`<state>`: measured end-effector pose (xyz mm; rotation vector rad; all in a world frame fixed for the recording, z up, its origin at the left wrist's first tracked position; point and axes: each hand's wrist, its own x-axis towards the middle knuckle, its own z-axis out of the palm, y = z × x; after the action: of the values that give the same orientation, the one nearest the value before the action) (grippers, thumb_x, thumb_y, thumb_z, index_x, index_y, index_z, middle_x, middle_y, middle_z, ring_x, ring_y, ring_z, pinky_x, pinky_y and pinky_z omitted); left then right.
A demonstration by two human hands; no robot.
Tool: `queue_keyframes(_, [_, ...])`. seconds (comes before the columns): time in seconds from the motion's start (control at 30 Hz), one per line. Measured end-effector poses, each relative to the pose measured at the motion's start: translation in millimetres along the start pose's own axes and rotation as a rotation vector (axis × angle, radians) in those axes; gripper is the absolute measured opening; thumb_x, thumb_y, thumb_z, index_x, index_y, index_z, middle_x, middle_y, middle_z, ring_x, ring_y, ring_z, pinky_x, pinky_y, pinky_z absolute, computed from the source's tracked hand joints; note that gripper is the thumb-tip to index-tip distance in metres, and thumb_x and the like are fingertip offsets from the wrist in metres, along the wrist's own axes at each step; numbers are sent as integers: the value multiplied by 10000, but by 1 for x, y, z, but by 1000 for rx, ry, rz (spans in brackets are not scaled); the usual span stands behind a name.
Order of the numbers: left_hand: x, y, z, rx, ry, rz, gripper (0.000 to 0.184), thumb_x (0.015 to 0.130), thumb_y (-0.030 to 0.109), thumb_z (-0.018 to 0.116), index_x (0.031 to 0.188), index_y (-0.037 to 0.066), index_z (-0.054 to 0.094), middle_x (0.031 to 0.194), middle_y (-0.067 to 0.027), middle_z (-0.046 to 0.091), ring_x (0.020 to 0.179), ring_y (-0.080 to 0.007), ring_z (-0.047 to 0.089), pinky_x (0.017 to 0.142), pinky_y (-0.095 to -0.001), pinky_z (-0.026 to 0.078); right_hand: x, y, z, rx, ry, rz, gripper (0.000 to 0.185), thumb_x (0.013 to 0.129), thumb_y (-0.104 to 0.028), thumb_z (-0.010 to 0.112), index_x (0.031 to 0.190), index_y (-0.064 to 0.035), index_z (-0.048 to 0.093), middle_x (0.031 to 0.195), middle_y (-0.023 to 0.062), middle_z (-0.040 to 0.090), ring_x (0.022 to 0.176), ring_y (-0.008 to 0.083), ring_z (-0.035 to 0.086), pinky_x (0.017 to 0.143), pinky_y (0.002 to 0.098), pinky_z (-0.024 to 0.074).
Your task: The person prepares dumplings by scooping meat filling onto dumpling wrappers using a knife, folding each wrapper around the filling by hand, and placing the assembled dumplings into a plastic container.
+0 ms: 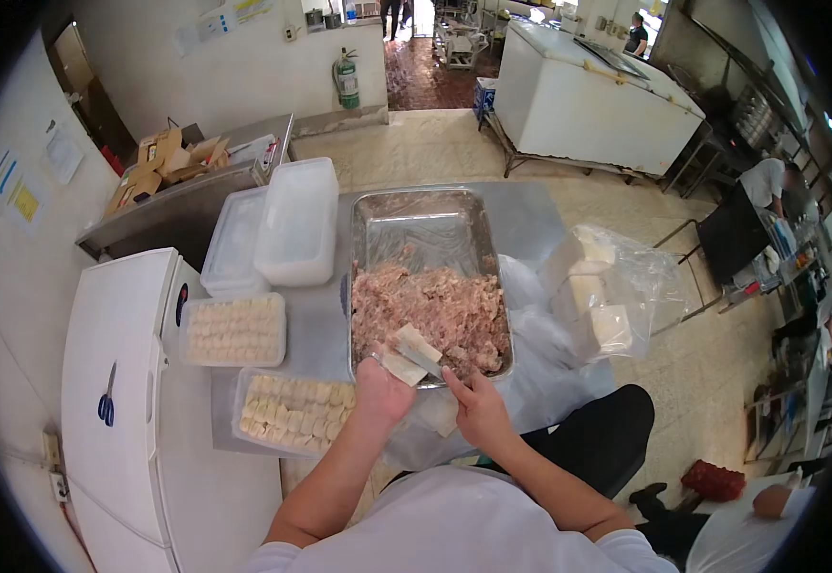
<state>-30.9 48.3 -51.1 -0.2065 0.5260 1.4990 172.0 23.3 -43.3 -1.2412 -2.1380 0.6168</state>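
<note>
My left hand (384, 392) holds a pale, square dough wrapper (400, 371) on its fingers, over the near edge of a metal tray (352, 234). My right hand (478, 409) is closed around a flat metal spreader (421, 359), its blade lying across the wrapper. Ground meat (432, 301) fills the near half of the tray, while clear film shows at the far end. Left of the tray, two plastic boxes hold rows of filled dumplings: the farther box (283, 331) and the nearer box (241, 403). Stacked wrappers (611, 329) sit in a clear bag at the right.
Translucent plastic containers (296, 224) stand at the table's back left. A white refrigerator (101, 315) with scissors (107, 393) on it is to the left. Beyond the table is a chest freezer (578, 105). One person (740, 535) is close by at lower right; others are farther off.
</note>
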Motion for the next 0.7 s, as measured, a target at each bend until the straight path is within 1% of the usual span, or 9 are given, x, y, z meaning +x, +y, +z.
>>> queue_keyframes(0.03, [4, 2, -3, 1, -18, 16, 468, 1110, 361, 261, 1346, 31, 495, 1321, -163, 586, 1235, -331, 568, 1105, -499, 434, -3, 2, 1, -65, 26, -47, 469, 887, -12, 616, 1311, -204, 677, 800, 112, 540, 742, 331, 582, 669, 425, 497])
queue_keyframes(0.13, [9, 12, -5, 17, 75, 93, 442, 1113, 351, 265, 1311, 35, 503, 1281, -152, 596, 1188, -324, 586, 1066, -511, 459, -15, -5, -22, -165, -61, 45, 443, 893, -13, 626, 1291, -197, 684, 820, 127, 551, 738, 320, 584, 663, 415, 490])
queue_keyframes(0.23, [4, 16, 8, 93, 165, 188, 482, 1108, 365, 257, 1313, 5, 503, 1249, -179, 604, 1170, -366, 582, 1060, -546, 446, -7, -19, -38, -73, -4, 59, 469, 856, -26, 645, 1286, -210, 686, 819, 114, 543, 738, 318, 585, 633, 424, 490])
queue_keyframes(0.33, [-13, 8, 28, 149, 217, 149, 487, 1109, 374, 259, 1318, 2, 494, 1244, -170, 603, 1157, -350, 588, 1061, -539, 449, 21, -44, -45, -91, 33, -48, 464, 843, -41, 660, 1270, -219, 694, 819, 98, 548, 734, 302, 593, 620, 426, 498])
queue_keyframes(0.43, [-7, 11, 10, 89, 84, 113, 415, 1109, 343, 319, 1335, 40, 490, 1262, -144, 607, 1148, -314, 613, 1020, -513, 491, 22, -34, -28, -270, -1, -115, 434, 849, -64, 675, 1249, -229, 704, 832, 83, 562, 729, 284, 603, 613, 412, 506])
queue_keyframes(0.53, [3, 18, 7, 26, 176, 233, 405, 1105, 348, 344, 1311, 35, 499, 1220, -140, 622, 1124, -305, 623, 1002, -506, 503, 11, -27, -32, -251, -12, -128, 445, 803, -41, 646, 1215, -194, 718, 819, 92, 539, 745, 290, 594, 603, 423, 488])
queue_keyframes(0.63, [3, 26, -6, 75, 127, 172, 486, 1109, 391, 259, 1252, 9, 523, 1148, -159, 637, 1083, -338, 617, 988, -515, 490, 4, -35, -40, -205, -58, -46, 488, 782, -29, 631, 1232, -200, 707, 830, 91, 541, 761, 294, 600, 613, 424, 500])
queue_keyframes(0.7, [1, 23, -4, 70, 150, 150, 491, 1109, 397, 258, 1253, 7, 520, 1143, -163, 636, 1063, -340, 619, 979, -519, 490, 13, -46, -38, -259, -33, -66, 458, 805, -47, 663, 1225, -220, 717, 810, 71, 552, 743, 268, 604, 595, 409, 501])
